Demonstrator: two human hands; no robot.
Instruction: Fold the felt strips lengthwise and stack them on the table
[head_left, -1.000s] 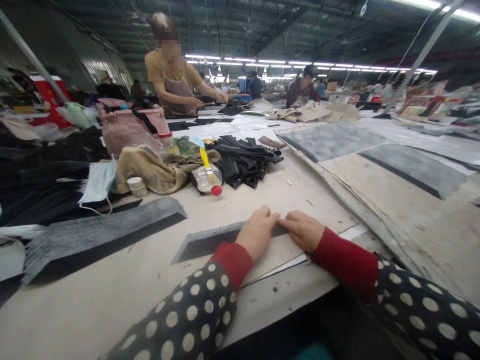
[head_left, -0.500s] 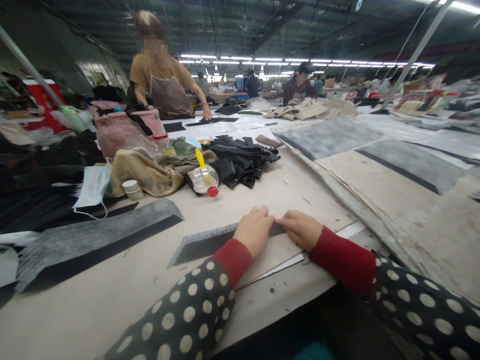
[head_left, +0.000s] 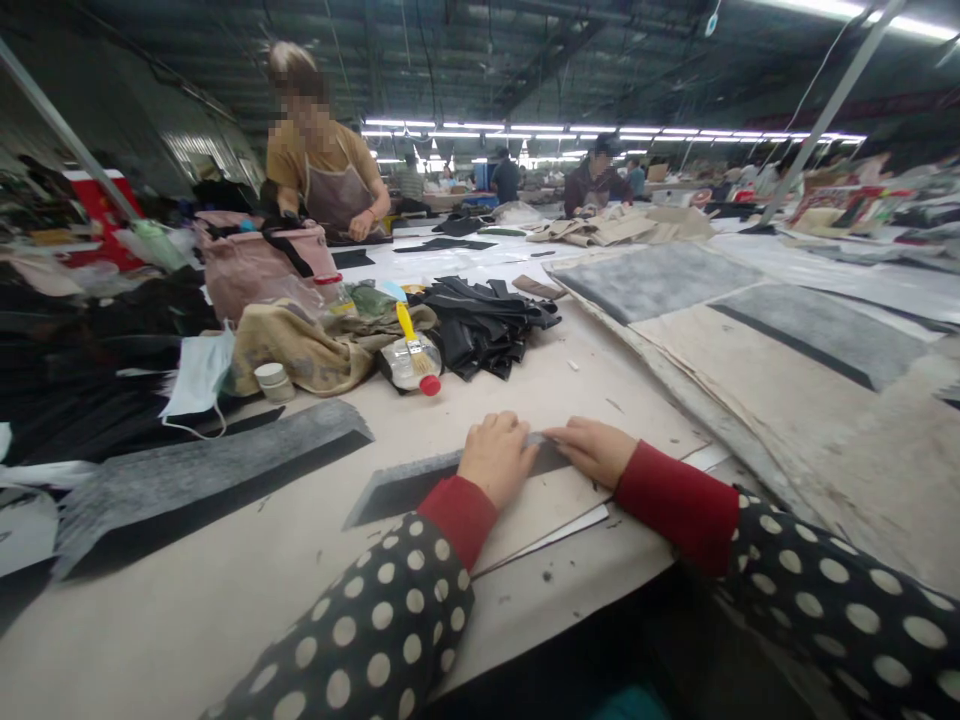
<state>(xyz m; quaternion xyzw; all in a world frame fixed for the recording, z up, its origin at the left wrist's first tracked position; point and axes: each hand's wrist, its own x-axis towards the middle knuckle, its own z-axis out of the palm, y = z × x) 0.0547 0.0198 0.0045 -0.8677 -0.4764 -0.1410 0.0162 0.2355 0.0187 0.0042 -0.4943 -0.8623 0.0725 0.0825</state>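
A dark strip with a grey fuzzy edge (head_left: pixel 412 492) lies on the pale work surface in front of me. Across its middle rests my left hand (head_left: pixel 498 460), fingers curled and pressed together on the strip; what they hold, if anything, is hidden. My right hand (head_left: pixel 596 452) is at the strip's right end, its fingers together and pointing left, the tips touching the material. A small gap separates the two hands. To the left lies a fanned stack of grey and black strips (head_left: pixel 217 470).
Beyond my hands are a yellow-handled brush (head_left: pixel 411 335) on a clear bottle, black strips (head_left: pixel 487 325), a small jar (head_left: pixel 274 382) and a pink bag (head_left: pixel 262 268). Layered sheets (head_left: pixel 660 280) lie right. A person in an apron (head_left: pixel 334 185) stands across the table.
My left hand has shifted slightly left along the strip, and more grey material shows between my hands. The person across the table has drawn one hand back from the dark pieces.
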